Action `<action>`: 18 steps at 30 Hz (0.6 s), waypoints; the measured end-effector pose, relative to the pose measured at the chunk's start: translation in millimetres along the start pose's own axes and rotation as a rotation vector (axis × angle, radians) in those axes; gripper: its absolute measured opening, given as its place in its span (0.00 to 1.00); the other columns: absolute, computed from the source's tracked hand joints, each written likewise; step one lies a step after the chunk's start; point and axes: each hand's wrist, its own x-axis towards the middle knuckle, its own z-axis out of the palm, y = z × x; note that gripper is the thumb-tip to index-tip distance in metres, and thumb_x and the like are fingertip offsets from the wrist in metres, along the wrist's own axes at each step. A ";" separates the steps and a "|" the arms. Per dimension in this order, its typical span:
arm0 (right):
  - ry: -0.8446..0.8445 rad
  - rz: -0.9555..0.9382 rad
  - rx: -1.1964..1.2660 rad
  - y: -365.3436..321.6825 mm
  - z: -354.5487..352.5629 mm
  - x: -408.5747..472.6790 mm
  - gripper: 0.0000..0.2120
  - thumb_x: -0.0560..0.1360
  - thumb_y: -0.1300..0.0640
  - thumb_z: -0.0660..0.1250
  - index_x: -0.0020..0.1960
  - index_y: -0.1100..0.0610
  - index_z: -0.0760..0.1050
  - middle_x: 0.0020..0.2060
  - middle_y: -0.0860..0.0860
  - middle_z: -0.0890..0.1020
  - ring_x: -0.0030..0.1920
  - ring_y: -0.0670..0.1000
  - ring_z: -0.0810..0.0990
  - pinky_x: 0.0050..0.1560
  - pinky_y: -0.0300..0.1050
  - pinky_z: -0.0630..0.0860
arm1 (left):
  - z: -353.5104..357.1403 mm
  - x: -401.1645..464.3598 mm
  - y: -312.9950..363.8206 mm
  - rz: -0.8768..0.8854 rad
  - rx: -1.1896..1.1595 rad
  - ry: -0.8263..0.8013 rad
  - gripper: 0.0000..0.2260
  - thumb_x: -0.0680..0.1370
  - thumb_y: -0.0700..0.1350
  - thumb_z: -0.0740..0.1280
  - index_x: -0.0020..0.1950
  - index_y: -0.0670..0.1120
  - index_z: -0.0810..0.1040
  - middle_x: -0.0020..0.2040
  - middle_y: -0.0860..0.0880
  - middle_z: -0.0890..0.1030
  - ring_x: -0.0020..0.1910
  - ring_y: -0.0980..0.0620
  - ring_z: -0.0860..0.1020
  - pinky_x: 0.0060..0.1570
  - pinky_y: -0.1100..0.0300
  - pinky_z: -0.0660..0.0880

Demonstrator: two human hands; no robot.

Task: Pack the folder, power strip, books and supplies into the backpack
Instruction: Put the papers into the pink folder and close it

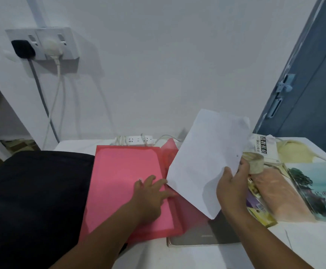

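Folder (125, 183), pink-red, lies on the white bench (226, 257), its left edge over the black backpack (32, 200). Left hand (150, 193) rests flat on it, fingers spread near its right edge. Right hand (231, 187) pinches a white sheet (206, 158), held tilted above the folder's open flap. Behind the folder, at the wall, sits the power strip (138, 140). Books (317, 189) and a tape roll (255, 163) lie just right of the right hand.
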 end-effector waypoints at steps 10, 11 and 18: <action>-0.403 -0.201 -0.254 -17.9 -11.1 14.4 0.27 0.79 0.68 0.57 0.73 0.49 0.58 0.52 0.43 0.76 0.46 0.48 0.78 0.45 0.45 0.74 | 16.3 7.4 10.3 -0.195 -0.264 0.424 0.16 0.64 0.55 0.66 0.48 0.51 0.73 0.46 0.54 0.75 0.49 0.48 0.76 0.58 0.46 0.67; -0.402 -0.203 -0.255 -20.1 -11.5 16.3 0.27 0.79 0.68 0.57 0.73 0.49 0.58 0.54 0.44 0.76 0.45 0.47 0.78 0.42 0.44 0.74 | 16.6 7.5 9.4 -0.213 -0.313 0.483 0.13 0.64 0.50 0.66 0.47 0.50 0.72 0.43 0.54 0.73 0.43 0.47 0.75 0.56 0.45 0.71; -0.408 -0.188 -0.213 -21.2 -16.8 30.5 0.27 0.78 0.69 0.56 0.72 0.48 0.59 0.54 0.47 0.78 0.48 0.51 0.79 0.46 0.46 0.74 | 21.6 7.5 17.4 -0.404 -0.292 0.390 0.36 0.60 0.67 0.73 0.60 0.46 0.75 0.56 0.46 0.76 0.62 0.43 0.70 0.66 0.47 0.69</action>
